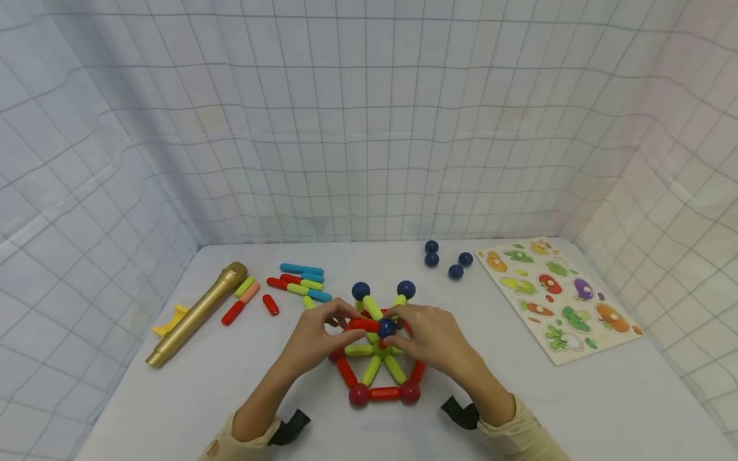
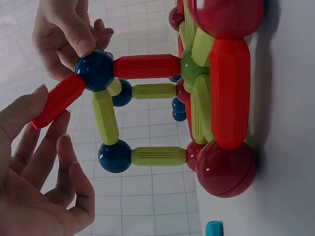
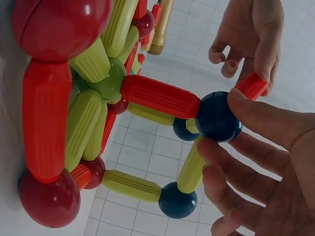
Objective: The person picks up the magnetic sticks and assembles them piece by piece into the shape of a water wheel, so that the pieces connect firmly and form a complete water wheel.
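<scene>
A dark blue ball [image 1: 386, 327] sits at the top of a rod-and-ball structure [image 1: 377, 368], low in the middle of the head view. The right hand [image 1: 429, 336] pinches this ball between thumb and fingertips [image 3: 251, 115]. The left hand [image 1: 323, 333] holds a red rod [image 1: 363, 324] by its free end, thumb and fingers lightly curled around it; the rod's other end touches the ball. Two more blue balls [image 1: 360, 291] stand on green rods just behind. Loose coloured rods [image 1: 300, 282] and a gold microphone [image 1: 198, 312] lie to the left on the white table [image 1: 605, 410]. Four blue balls [image 1: 446, 261] and a vegetable puzzle board [image 1: 556, 298] lie to the right.
</scene>
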Demonstrator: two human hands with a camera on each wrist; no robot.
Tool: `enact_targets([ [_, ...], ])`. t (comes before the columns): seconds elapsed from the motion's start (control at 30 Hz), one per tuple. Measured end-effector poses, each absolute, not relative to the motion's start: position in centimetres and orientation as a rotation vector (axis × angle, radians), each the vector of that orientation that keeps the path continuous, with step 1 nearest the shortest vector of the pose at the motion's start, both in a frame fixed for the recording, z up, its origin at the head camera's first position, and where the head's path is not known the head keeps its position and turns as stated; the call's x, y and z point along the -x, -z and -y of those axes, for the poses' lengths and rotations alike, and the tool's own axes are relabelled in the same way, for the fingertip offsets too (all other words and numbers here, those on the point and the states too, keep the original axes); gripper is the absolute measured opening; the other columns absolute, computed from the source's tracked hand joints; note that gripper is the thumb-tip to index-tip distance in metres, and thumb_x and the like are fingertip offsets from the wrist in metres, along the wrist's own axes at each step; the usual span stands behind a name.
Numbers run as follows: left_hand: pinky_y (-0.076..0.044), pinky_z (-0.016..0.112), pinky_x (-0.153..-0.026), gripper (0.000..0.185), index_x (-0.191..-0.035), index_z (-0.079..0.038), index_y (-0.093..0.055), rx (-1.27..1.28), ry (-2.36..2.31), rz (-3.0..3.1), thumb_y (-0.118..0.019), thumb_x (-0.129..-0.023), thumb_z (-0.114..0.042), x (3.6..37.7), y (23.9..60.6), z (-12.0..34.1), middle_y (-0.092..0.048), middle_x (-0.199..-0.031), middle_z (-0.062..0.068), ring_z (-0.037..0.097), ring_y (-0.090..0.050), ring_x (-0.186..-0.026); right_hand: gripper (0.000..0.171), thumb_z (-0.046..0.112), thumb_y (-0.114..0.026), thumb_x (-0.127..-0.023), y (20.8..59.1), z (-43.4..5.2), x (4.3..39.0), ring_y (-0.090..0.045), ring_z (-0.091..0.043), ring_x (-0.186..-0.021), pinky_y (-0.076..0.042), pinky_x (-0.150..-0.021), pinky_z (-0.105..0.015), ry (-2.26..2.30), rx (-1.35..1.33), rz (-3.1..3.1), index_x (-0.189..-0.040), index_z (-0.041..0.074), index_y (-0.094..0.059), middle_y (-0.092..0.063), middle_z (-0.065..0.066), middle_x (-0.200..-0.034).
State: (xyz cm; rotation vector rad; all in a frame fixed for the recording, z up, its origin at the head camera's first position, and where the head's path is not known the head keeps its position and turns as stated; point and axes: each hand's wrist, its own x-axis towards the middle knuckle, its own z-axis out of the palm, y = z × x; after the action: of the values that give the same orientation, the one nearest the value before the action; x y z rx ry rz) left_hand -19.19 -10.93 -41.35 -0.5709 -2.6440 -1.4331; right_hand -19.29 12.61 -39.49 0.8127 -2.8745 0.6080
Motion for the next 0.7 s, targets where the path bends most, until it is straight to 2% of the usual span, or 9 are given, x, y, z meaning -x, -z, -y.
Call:
enact_targets([
  [0.13, -0.055, 0.038, -0.082, 0.033, -0.110, -0.018, -0.065, 0.634, 1.398, 2.706, -0.078, -0.082, -0.029, 19.4, 41.0, 11.3, -0.071, -0.101, -0.003, 0.014, -0.062, -0.087, 0.038, 0.038, -0.078, -0.081, 39.5, -12.5, 19.3, -0.058, -0.005, -0.075, -0.046, -0.065, -0.020, -0.601, -0.803, 2.876, -0.114, 0.022, -0.069, -0.073, 0.004, -0.088],
  [0.23, -0.055, 0.038, -0.083, 0.040, -0.121, -0.016, -0.060, 0.649, 1.295, 2.822, -0.076, -0.085, -0.022, 20.0, 40.7, 13.0, -0.070, -0.110, 0.004, 0.020, -0.062, -0.092, 0.038, 0.039, -0.077, -0.081, 39.5, -12.5, 19.2, -0.057, -0.005, -0.074, -0.046, -0.064, -0.019, -0.606, -0.795, 2.880, -0.115, 0.023, -0.068, -0.072, 0.005, -0.086],
  [0.4, -0.056, 0.044, -0.081, 0.040, -0.125, -0.011, -0.061, 0.364, 0.703, 2.991, -0.063, -0.088, 0.003, 21.8, 41.8, 17.8, -0.065, -0.125, 0.017, 0.034, -0.062, -0.106, 0.038, 0.038, -0.078, -0.081, 39.6, -12.4, 19.1, -0.056, -0.004, -0.073, -0.045, -0.064, -0.019, -0.611, -0.797, 2.874, -0.115, 0.023, -0.068, -0.072, 0.005, -0.086],
  [0.5, -0.056, 0.047, -0.078, 0.045, -0.127, -0.007, -0.061, 0.247, 0.391, 3.079, -0.062, -0.085, 0.009, 22.7, 43.0, 20.1, -0.055, -0.137, 0.023, 0.042, -0.056, -0.118, 0.038, 0.038, -0.078, -0.081, 39.6, -12.4, 19.1, -0.057, -0.004, -0.073, -0.046, -0.064, -0.019, -0.610, -0.800, 2.873, -0.114, 0.023, -0.068, -0.072, 0.005, -0.086],
  [0.6, -0.055, 0.051, -0.084, 0.047, -0.131, -0.003, -0.058, 0.240, 0.308, 3.169, -0.061, -0.086, 0.009, 23.3, 44.1, 21.3, -0.045, -0.145, 0.028, 0.046, -0.050, -0.127, 0.038, 0.039, -0.077, -0.081, 39.6, -12.4, 19.1, -0.057, -0.004, -0.074, -0.046, -0.064, -0.019, -0.605, -0.800, 2.879, -0.114, 0.023, -0.068, -0.072, 0.006, -0.086],
  [0.7, -0.048, 0.056, -0.096, 0.041, -0.129, -0.001, -0.060, 0.214, 0.333, 3.206, -0.057, -0.089, 0.010, 23.5, 44.7, 21.9, -0.047, -0.143, 0.028, 0.046, -0.050, -0.127, 0.038, 0.039, -0.077, -0.081, 39.6, -12.3, 19.1, -0.057, -0.004, -0.074, -0.045, -0.064, -0.018, -0.600, -0.800, 2.883, -0.115, 0.023, -0.068, -0.071, 0.007, -0.086],
])
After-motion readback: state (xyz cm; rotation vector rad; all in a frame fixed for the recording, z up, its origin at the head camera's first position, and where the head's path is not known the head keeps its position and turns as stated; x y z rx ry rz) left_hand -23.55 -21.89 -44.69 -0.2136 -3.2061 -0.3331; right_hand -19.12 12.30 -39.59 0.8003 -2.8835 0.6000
